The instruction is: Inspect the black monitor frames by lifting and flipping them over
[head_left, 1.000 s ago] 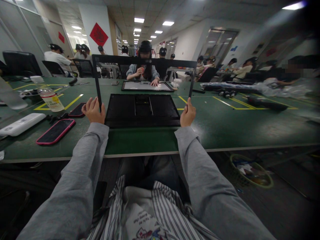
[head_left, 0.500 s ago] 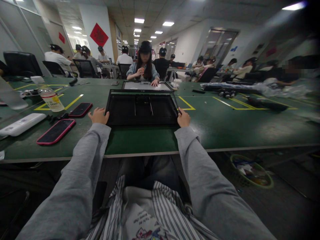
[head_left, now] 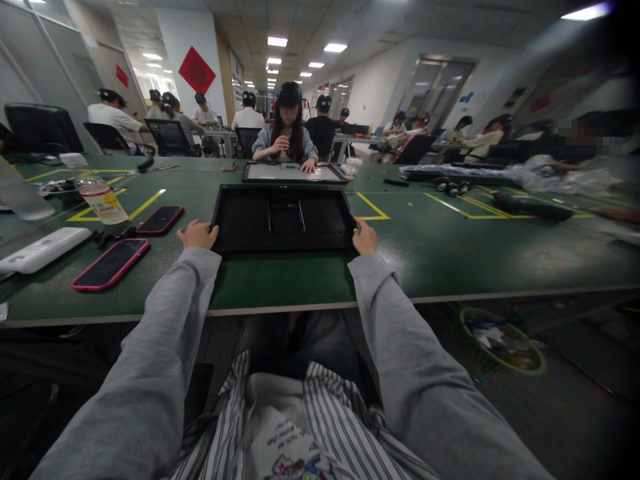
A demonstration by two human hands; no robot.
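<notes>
A black monitor back shell [head_left: 245,220] lies in front of me, its shallow inside facing up with two metal strips near the middle. A thin black bezel [head_left: 283,187] runs along its far edge, close against the shell. At the left edge is my left hand [head_left: 197,235], its thumb side touching the frame and the other fingers bent, partly hidden. My right hand [head_left: 366,237] is closed at the right edge, fingers on the bezel's side. Across the table a person's hand [head_left: 308,165] rests on a grey panel [head_left: 270,172] with a dark border.
To the left are two red-edged phones [head_left: 111,265], a white power strip-like device [head_left: 50,248] and a labelled bottle [head_left: 105,203]. Clear plastic wrap [head_left: 555,179] and dark parts lie far right. A green basket [head_left: 505,343] stands on the floor.
The bezel's far side has come down from above the shell to rest close against it. My right hand has shifted slightly left; my left hand has barely moved.
</notes>
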